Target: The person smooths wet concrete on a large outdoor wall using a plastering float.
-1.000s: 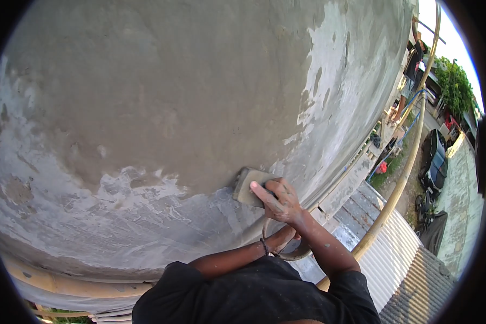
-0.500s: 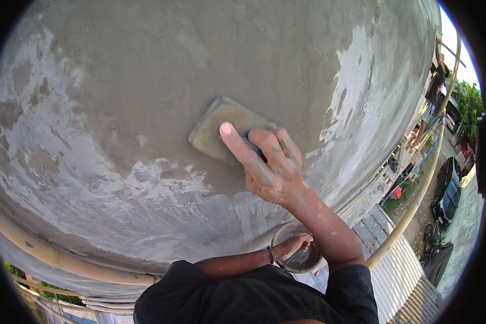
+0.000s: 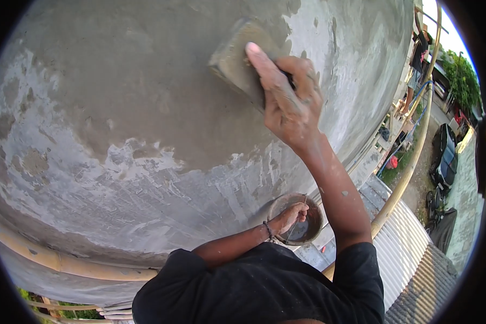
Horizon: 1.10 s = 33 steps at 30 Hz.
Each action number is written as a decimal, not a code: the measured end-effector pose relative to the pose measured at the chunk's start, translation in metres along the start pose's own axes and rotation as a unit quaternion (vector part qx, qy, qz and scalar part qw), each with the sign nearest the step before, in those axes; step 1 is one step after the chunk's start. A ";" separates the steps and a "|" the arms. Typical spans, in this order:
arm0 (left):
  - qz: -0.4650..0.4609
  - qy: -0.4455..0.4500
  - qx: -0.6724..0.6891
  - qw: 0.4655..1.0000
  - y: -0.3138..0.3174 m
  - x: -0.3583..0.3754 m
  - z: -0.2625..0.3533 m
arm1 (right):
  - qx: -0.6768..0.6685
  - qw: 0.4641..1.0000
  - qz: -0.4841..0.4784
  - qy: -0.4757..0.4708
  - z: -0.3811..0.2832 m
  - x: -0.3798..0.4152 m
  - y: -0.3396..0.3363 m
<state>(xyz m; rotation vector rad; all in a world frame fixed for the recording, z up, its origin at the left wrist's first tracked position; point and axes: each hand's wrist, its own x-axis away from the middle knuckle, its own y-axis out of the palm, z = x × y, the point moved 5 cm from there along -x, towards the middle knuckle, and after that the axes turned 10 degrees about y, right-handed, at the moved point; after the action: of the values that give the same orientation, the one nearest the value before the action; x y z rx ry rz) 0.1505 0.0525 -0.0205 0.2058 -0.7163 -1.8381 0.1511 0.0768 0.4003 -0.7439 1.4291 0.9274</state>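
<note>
My right hand (image 3: 294, 102) grips a flat rectangular float (image 3: 243, 59) by a handle mostly hidden under the fingers; the float lies against the grey plastered wall (image 3: 146, 81). Darker wet plaster surrounds it, with whitish rough patches (image 3: 135, 167) lower down. Below, near my body, my left hand (image 3: 289, 218), with a dark bracelet at its wrist, is closed on the thin wire handle (image 3: 304, 208) of a round bucket (image 3: 316, 229). The bucket hangs beside the wall with some grey material inside.
Bamboo poles (image 3: 416, 156) run up the right side, another (image 3: 65, 263) along the wall's lower left. Corrugated roofing (image 3: 405, 259) lies below right. Another person (image 3: 417, 54) stands at the upper right. Farther down are a parked vehicle (image 3: 445, 156) and a red object (image 3: 392, 162).
My right hand and the float have moved up and slightly right across the wall, and the float has tilted more steeply. The bucket and left hand appear higher in view.
</note>
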 end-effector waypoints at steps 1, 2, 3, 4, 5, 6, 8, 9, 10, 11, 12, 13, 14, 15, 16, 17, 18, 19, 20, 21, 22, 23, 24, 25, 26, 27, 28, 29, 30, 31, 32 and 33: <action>-0.007 0.007 0.004 1.000 0.001 0.002 0.004 | 0.007 1.000 0.002 0.008 -0.005 0.011 0.007; -0.008 0.000 -0.002 1.000 -0.001 0.002 0.004 | -0.003 0.999 -0.033 -0.001 -0.009 0.031 0.022; -0.009 0.010 -0.012 1.000 -0.003 0.000 0.006 | -0.015 0.997 -0.069 -0.011 -0.010 0.054 0.034; -0.008 0.019 -0.020 1.000 -0.005 0.001 0.005 | -0.027 0.996 -0.088 -0.002 -0.011 0.081 0.032; -0.009 0.014 -0.028 0.999 -0.006 0.003 0.005 | -0.040 0.993 -0.108 0.004 -0.010 0.111 0.026; -0.008 0.011 -0.023 1.000 -0.007 0.003 0.007 | -0.038 0.989 -0.140 0.006 -0.008 0.140 0.020; -0.051 0.009 -0.035 0.998 -0.004 0.008 0.008 | -0.036 0.983 -0.179 0.020 0.002 0.189 0.002; -0.050 -0.001 -0.032 0.998 -0.003 0.010 0.006 | -0.037 0.971 -0.235 0.020 0.008 0.211 -0.007; -0.050 -0.004 -0.025 0.998 -0.001 0.010 0.005 | -0.037 0.956 -0.289 0.020 0.014 0.232 -0.018; -0.052 -0.004 -0.020 0.998 0.002 0.008 0.007 | -0.013 0.941 -0.336 0.040 0.027 0.255 -0.030; -0.055 -0.001 -0.015 0.998 0.004 0.004 0.008 | 0.010 0.923 -0.380 0.058 0.040 0.271 -0.045; -0.044 -0.010 -0.003 0.999 0.002 0.005 0.004 | 0.030 0.920 -0.374 0.113 0.053 0.277 -0.064; -0.048 -0.015 -0.004 0.999 0.003 0.004 0.005 | 0.050 0.914 -0.366 0.168 0.065 0.277 -0.080; -0.033 -0.007 0.003 0.999 0.002 0.002 0.006 | 0.088 0.918 -0.309 0.231 0.080 0.275 -0.102; -0.017 -0.005 0.012 1.000 0.002 0.004 0.004 | 0.127 0.913 -0.251 0.296 0.091 0.268 -0.127; -0.005 -0.006 -0.002 1.000 0.001 0.005 0.006 | 0.161 0.891 -0.207 0.370 0.103 0.264 -0.152; -0.018 -0.020 -0.011 1.000 -0.001 0.006 0.007 | 0.198 0.860 -0.161 0.442 0.116 0.265 -0.178; -0.005 -0.031 -0.030 0.999 0.002 0.007 0.013 | 0.164 0.805 -0.125 0.556 0.127 0.279 -0.204; -0.010 -0.029 -0.026 0.999 0.003 0.006 0.016 | 0.130 0.735 -0.081 0.660 0.134 0.298 -0.231; -0.014 -0.030 -0.022 0.999 0.004 0.008 0.015 | 0.124 0.705 -0.113 0.689 0.139 0.319 -0.252; -0.019 -0.058 -0.016 0.998 0.006 0.010 0.013 | 0.036 0.643 -0.113 0.756 0.135 0.345 -0.267; -0.021 -0.048 -0.032 0.998 0.008 0.009 0.017 | 0.028 0.583 -0.168 0.794 0.121 0.361 -0.277; -0.023 -0.031 -0.049 0.998 0.012 0.007 0.021 | 0.014 0.521 -0.221 0.824 0.108 0.376 -0.282; -0.027 -0.041 -0.046 0.998 0.015 0.004 0.023 | 0.018 0.497 -0.294 0.816 0.092 0.385 -0.278; -0.040 -0.037 -0.066 0.996 0.018 0.002 0.026 | 0.015 0.472 -0.356 0.806 0.077 0.385 -0.267; -0.051 -0.029 -0.087 0.994 0.020 0.001 0.029 | -0.003 0.461 -0.407 0.789 0.068 0.403 -0.256; -0.049 -0.029 -0.087 0.995 0.023 0.001 0.029 | -0.035 0.462 -0.461 0.757 0.061 0.421 -0.241; -0.052 -0.034 -0.106 0.992 0.027 0.000 0.029 | -0.025 0.461 -0.525 0.715 0.056 0.446 -0.227; -0.049 -0.029 -0.127 0.990 0.028 -0.003 0.034 | -0.005 0.429 -0.617 0.660 0.052 0.469 -0.209; -0.061 -0.032 -0.144 0.987 0.028 -0.007 0.032 | 0.045 0.403 -0.684 0.607 0.046 0.494 -0.195; -0.069 -0.016 -0.159 0.985 0.025 -0.010 0.029 | -0.008 0.458 -0.698 0.551 0.041 0.530 -0.179; -0.081 0.011 -0.164 0.983 0.029 -0.012 0.032 | -0.064 0.469 -0.740 0.477 0.036 0.523 -0.154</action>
<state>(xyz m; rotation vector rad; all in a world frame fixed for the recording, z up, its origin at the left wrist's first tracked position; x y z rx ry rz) 0.1632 0.0690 0.0189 0.0696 -0.3807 -2.0748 0.2619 0.0784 -0.1351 -2.2614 0.8430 -0.9970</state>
